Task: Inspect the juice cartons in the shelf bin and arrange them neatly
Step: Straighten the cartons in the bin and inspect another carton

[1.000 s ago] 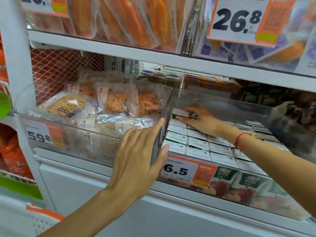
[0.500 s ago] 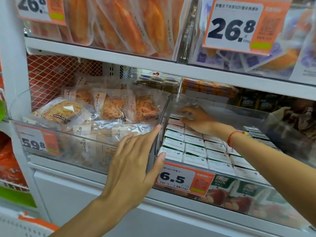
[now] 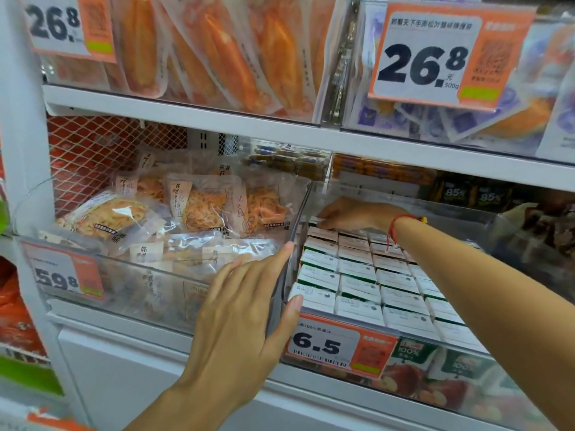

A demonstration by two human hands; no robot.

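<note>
The clear shelf bin [image 3: 525, 241] holds juice cartons [image 3: 357, 284] packed upright in tight rows. My left hand [image 3: 239, 309] lies flat, fingers straight, against its front left corner. My right hand [image 3: 351, 213] touches the back-row cartons; whether it grips one I cannot tell.

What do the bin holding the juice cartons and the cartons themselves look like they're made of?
The shelf bin looks like clear, glossy hard plastic: the carton fronts show straight through its front wall, and its rim catches light. The juice cartons look like printed paperboard with a smooth coated finish, judging by their crisp folded edges and flat white tops; any inner lining cannot be seen.
</note>
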